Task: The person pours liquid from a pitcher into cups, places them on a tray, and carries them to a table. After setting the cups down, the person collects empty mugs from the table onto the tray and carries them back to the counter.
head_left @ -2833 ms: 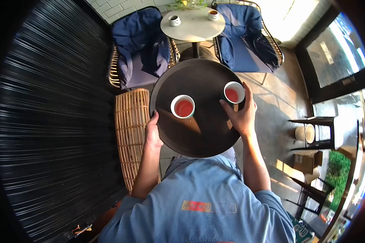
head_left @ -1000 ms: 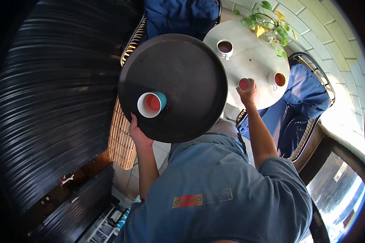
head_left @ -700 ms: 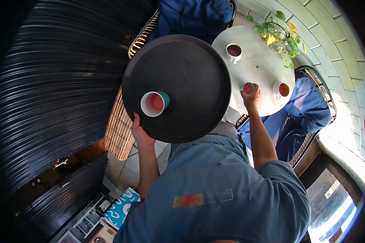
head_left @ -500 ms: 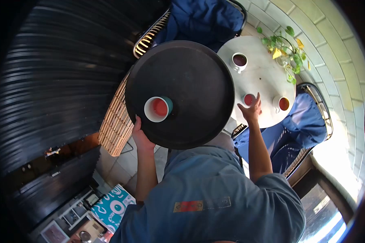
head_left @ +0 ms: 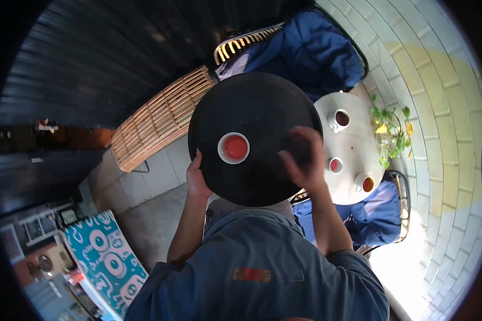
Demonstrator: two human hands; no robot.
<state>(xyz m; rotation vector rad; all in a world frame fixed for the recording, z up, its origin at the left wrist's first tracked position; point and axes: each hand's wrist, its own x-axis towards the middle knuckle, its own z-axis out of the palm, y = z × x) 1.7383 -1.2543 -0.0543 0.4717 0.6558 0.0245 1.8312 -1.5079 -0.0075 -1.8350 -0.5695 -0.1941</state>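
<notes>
A round black tray (head_left: 262,107) is held level in front of me. My left hand (head_left: 197,179) grips its left edge, thumb on top and the other fingers hidden below. One cup with red liquid (head_left: 234,148) stands on the tray, left of its middle. Over the tray's right part hovers my right hand (head_left: 308,163), blurred, its thumb and fingers apart and nothing between them. On the round white table (head_left: 353,134) to the right stand a cup of dark drink (head_left: 339,119), a small cup of red drink (head_left: 335,165) and a cup of amber drink (head_left: 365,183).
A leafy plant in a glass (head_left: 388,136) is at the table's right edge. Chairs with blue cushions (head_left: 318,51) stand above and below the table. A wicker bench (head_left: 163,115) lies to the left, and a turquoise patterned surface (head_left: 110,257) at the lower left.
My right hand has left the small red cup on the table and moved left over the tray. The view has turned, and the table and chairs now sit lower in it.
</notes>
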